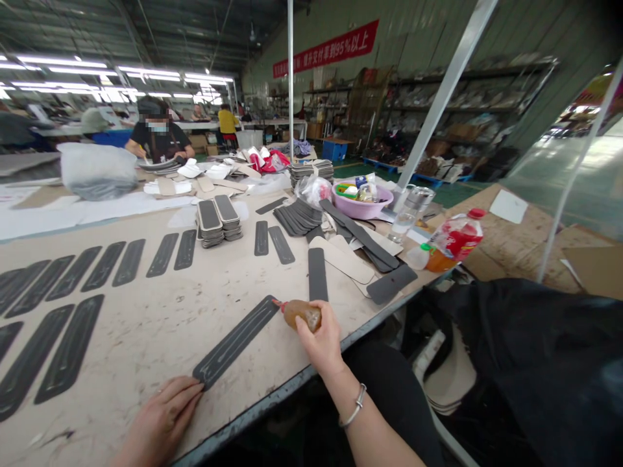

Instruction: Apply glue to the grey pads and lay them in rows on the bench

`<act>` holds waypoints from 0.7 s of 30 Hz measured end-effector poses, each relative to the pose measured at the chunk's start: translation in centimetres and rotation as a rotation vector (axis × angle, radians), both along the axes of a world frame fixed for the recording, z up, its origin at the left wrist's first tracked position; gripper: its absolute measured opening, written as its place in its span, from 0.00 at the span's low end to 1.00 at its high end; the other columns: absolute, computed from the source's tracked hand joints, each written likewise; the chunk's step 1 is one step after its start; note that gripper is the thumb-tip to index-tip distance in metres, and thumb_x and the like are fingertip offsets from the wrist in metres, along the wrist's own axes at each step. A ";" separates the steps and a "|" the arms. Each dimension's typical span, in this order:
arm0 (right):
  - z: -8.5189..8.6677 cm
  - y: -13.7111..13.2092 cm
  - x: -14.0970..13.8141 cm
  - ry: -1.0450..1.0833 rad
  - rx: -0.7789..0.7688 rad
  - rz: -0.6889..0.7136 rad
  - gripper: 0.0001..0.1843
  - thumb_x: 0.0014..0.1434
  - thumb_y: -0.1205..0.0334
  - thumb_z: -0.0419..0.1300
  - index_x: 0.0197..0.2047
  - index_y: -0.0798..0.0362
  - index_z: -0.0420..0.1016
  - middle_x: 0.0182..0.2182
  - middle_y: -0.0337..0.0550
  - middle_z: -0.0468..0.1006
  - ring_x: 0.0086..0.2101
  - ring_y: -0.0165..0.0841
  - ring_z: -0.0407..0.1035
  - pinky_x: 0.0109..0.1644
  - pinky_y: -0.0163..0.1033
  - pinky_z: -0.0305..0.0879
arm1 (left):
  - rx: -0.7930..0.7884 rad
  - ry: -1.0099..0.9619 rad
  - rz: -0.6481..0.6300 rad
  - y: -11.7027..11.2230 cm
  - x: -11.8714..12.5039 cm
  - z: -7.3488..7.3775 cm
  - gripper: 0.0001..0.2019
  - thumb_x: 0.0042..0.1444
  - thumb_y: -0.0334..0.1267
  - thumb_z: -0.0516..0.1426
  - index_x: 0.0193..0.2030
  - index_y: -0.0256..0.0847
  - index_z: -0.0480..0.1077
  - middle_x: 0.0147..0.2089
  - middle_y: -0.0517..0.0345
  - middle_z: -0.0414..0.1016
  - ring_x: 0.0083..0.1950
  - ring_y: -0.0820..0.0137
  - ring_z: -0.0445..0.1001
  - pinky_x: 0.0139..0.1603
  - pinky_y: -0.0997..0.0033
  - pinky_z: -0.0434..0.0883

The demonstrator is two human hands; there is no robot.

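A long dark strip (237, 340) lies diagonally on the worktable (160, 324) in front of me, with wet glue lines along it. My left hand (163, 418) rests flat with fingers stretched, its fingertips pressing the strip's near end. My right hand (318, 337) is closed around a small brown glue bottle (302, 314) whose red nozzle touches the strip's far end. A silver bracelet sits on that wrist.
Rows of similar dark strips (73, 279) lie to the left. Stacks of strips (218, 220), beige pieces (343, 259), a pink bowl (363, 204), a glass (411, 211) and drink bottles (450, 243) crowd the far right. Another person (158, 139) works at the table's far end.
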State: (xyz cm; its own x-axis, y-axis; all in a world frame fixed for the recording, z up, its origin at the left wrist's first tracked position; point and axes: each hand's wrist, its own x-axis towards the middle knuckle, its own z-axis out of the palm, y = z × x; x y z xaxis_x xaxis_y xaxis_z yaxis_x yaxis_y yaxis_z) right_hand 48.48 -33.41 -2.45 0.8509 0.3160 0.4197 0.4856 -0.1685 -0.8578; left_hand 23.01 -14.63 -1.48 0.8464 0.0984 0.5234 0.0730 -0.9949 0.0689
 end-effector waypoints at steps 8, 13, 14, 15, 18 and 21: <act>0.1 -0.4 -1.0 0.014 0.004 0.100 0.15 0.51 0.62 0.59 0.44 0.50 0.65 0.38 0.43 0.71 0.38 0.38 0.69 0.44 0.45 0.68 | -0.028 0.092 -0.013 0.5 0.3 -0.2 0.15 0.63 0.38 0.48 0.33 0.46 0.76 0.33 0.59 0.78 0.33 0.73 0.77 0.36 0.80 0.74; -0.3 -0.9 -0.5 0.016 -0.054 0.037 0.15 0.52 0.58 0.59 0.43 0.52 0.66 0.37 0.45 0.72 0.38 0.41 0.69 0.44 0.48 0.68 | -0.072 0.134 0.015 -0.1 0.1 -0.2 0.13 0.63 0.33 0.48 0.36 0.43 0.74 0.34 0.57 0.76 0.36 0.72 0.75 0.38 0.77 0.73; -0.4 -1.0 -0.7 0.037 -0.060 0.066 0.15 0.52 0.56 0.59 0.43 0.52 0.66 0.37 0.45 0.73 0.37 0.41 0.70 0.43 0.47 0.68 | -0.089 0.152 0.032 -0.4 0.0 -0.2 0.14 0.63 0.32 0.47 0.36 0.43 0.73 0.35 0.57 0.76 0.36 0.72 0.74 0.39 0.76 0.73; -0.5 -1.0 -0.9 0.065 -0.059 0.094 0.16 0.52 0.54 0.59 0.42 0.52 0.67 0.37 0.45 0.73 0.37 0.41 0.70 0.42 0.46 0.68 | -0.105 0.175 0.051 -0.7 -0.1 -0.2 0.14 0.62 0.31 0.46 0.36 0.42 0.73 0.35 0.56 0.75 0.37 0.72 0.73 0.39 0.75 0.72; -0.8 -0.9 -1.3 0.175 -0.052 0.085 0.22 0.50 0.46 0.60 0.42 0.53 0.68 0.36 0.46 0.74 0.35 0.42 0.70 0.39 0.46 0.68 | -0.136 0.251 0.097 -1.9 -0.3 -0.4 0.13 0.61 0.28 0.46 0.34 0.41 0.71 0.34 0.55 0.73 0.38 0.70 0.71 0.41 0.72 0.71; -1.1 -0.6 -1.0 0.265 -0.103 0.050 0.31 0.42 0.38 0.62 0.41 0.52 0.69 0.34 0.47 0.75 0.33 0.45 0.70 0.38 0.48 0.66 | -0.112 0.329 0.119 -2.2 -0.1 -0.7 0.08 0.55 0.27 0.51 0.30 0.40 0.69 0.33 0.56 0.73 0.37 0.70 0.70 0.41 0.72 0.70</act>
